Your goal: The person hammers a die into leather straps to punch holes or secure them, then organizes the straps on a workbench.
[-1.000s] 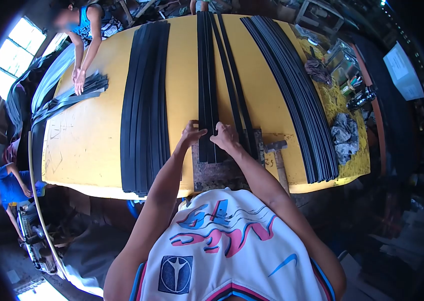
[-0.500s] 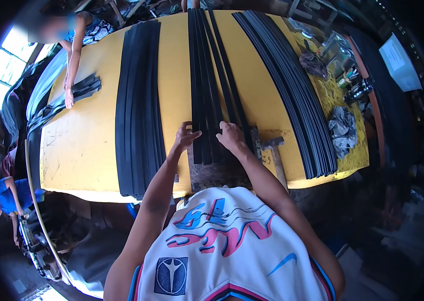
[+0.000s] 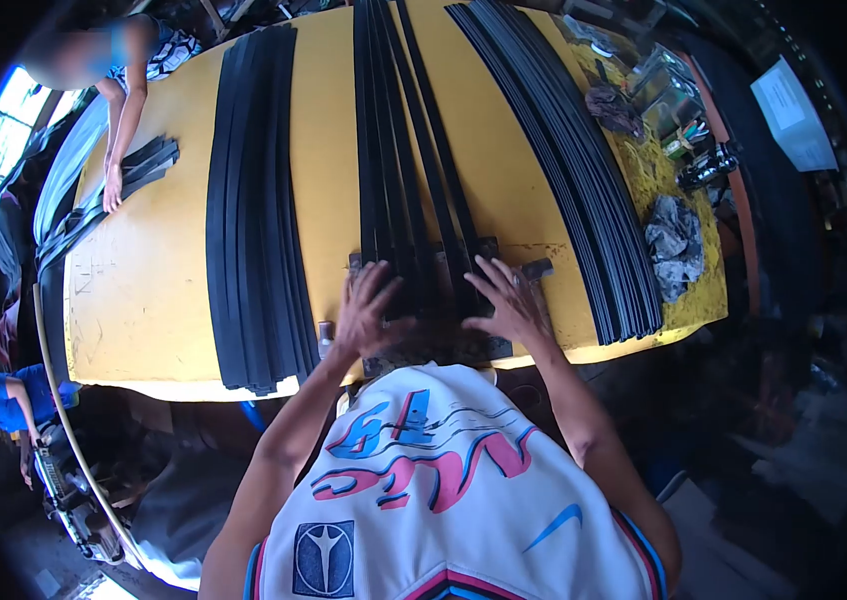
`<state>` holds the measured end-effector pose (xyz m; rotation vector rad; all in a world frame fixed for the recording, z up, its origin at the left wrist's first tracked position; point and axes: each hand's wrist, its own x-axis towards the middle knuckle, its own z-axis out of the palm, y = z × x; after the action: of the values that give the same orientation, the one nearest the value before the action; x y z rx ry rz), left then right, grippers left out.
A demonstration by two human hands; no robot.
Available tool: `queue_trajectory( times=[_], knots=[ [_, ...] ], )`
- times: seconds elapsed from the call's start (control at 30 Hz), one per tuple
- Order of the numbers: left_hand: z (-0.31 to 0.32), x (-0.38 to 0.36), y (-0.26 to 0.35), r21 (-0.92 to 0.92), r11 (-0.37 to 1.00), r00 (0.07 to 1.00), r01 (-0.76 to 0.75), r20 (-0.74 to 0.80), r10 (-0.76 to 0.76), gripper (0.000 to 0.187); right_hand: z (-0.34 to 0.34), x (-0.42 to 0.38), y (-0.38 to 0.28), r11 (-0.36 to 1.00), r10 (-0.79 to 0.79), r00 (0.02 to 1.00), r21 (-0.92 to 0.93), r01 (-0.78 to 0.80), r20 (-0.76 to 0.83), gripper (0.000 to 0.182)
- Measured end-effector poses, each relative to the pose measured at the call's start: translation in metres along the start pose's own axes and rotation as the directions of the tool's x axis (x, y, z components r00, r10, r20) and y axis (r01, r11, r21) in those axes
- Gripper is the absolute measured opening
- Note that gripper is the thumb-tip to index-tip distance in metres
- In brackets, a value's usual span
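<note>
Long black strips (image 3: 380, 150) run down the middle of the yellow table, their near ends spread over a dark plate (image 3: 488, 348) at the front edge. My left hand (image 3: 371, 312) is open with fingers spread, at the left side of the strip ends. Opposite it, my right hand (image 3: 509, 308) is open too, fingers apart and pointing inward at the right of the strips. Both hands hold nothing. Just beyond my right hand shows a hammer head (image 3: 538, 268), its handle largely hidden by the hand and arm.
Black strip bundles lie to the left (image 3: 255, 200) and right (image 3: 568, 170) on the yellow table (image 3: 143, 300). A person (image 3: 133, 90) reaches over loose strips (image 3: 148, 165) at the far left. Another person (image 3: 18, 400) is at lower left. Crumpled grey material (image 3: 673, 245) sits at right.
My hands have gone from fingers curled at the strips to spread wide, and moved nearer me and apart. The middle strips have fanned out, and the view has shifted slightly.
</note>
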<state>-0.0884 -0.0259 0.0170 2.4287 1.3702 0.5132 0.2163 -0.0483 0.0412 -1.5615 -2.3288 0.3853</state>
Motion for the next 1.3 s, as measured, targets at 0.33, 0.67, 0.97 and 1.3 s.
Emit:
queue_trajectory(
  times=[0.33, 0.67, 0.97, 1.3],
  knots=[
    [0.040, 0.018, 0.033, 0.029, 0.998, 0.988, -0.063, 0.140, 0.059, 0.079, 0.030, 0.002, 0.016, 0.994, 0.020, 1.000, -0.105, -0.018, 0.011, 0.069],
    [0.016, -0.002, 0.029, -0.041, 0.996, 0.991, 0.077, 0.110, -0.072, 0.087, 0.010, -0.020, 0.010, 0.986, 0.164, 0.980, 0.006, -0.164, -0.109, 0.064],
    [-0.007, -0.076, -0.023, 0.031, 0.948, 0.948, 0.318, 0.023, -0.319, 0.088, 0.042, -0.040, -0.013, 0.935, 0.303, 0.938, 0.241, -0.259, -0.167, 0.046],
    [0.005, -0.055, -0.015, 0.034, 0.972, 0.971, 0.232, 0.049, -0.234, 0.063, 0.044, -0.040, -0.018, 0.960, 0.258, 0.937, 0.170, -0.221, -0.236, 0.042]
  ],
)
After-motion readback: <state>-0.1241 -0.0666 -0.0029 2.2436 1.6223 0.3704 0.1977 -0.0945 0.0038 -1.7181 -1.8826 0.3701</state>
